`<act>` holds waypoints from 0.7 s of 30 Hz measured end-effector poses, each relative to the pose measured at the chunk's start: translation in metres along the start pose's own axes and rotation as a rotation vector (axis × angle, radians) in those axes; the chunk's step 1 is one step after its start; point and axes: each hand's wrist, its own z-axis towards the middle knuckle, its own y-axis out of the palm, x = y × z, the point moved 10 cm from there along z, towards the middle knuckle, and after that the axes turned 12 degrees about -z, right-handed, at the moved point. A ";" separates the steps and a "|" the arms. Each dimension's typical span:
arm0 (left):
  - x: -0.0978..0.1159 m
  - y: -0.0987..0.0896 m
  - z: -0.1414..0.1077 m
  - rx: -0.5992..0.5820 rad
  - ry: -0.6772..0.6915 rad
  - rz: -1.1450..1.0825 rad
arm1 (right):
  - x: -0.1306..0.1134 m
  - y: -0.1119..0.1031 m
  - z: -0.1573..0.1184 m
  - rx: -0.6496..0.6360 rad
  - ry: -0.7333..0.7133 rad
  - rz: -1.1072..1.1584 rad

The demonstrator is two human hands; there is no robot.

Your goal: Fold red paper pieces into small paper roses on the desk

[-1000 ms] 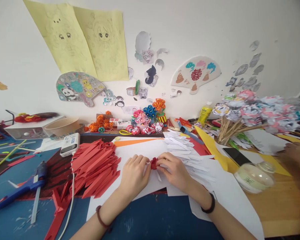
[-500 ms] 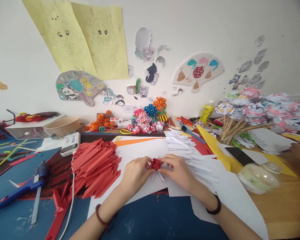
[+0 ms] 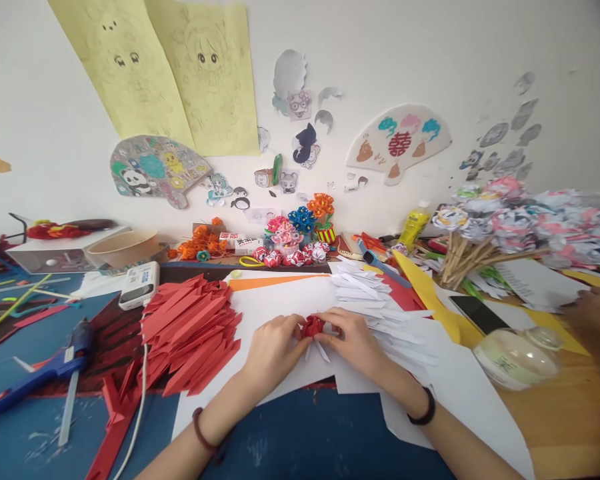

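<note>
Between my two hands is a small red folded paper flower (image 3: 312, 327), with white paper strips (image 3: 321, 351) sticking out below it. My left hand (image 3: 275, 343) pinches its left side with thumb and forefinger. On the opposite side my right hand (image 3: 353, 339) grips the flower the same way. Both hands are just above white paper sheets (image 3: 275, 297). A pile of red folded paper strips (image 3: 193, 333) lies left of my hands. White folded strips (image 3: 365, 293) are spread to the right.
A blue glue gun (image 3: 55, 373) and a white power bank (image 3: 140, 285) with a cable lie at left. To the right are a clear plastic bottle (image 3: 517, 357), a dark phone (image 3: 480, 313) and paper flowers on sticks (image 3: 505, 220). Another person's hand (image 3: 597, 320) shows at the right edge.
My fingers have shifted slightly around the red flower, which shows turned a little and more covered by the fingertips. Both hands still hold it in the same place.
</note>
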 end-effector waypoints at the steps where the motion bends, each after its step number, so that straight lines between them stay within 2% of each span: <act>1: 0.000 0.000 0.000 0.007 0.003 0.003 | -0.001 0.000 0.000 -0.003 -0.014 0.007; 9: -0.003 0.003 -0.001 0.060 0.011 0.031 | 0.000 0.002 0.002 -0.013 0.003 0.065; 16: 0.001 0.002 -0.001 0.023 0.010 0.018 | 0.005 0.003 0.002 -0.021 0.060 0.027; 19: 0.002 -0.003 -0.004 0.007 -0.038 0.126 | 0.004 0.001 0.001 -0.006 0.041 0.007; 21: 0.007 0.002 -0.006 -0.050 -0.011 0.221 | 0.002 0.000 0.000 0.012 0.030 -0.003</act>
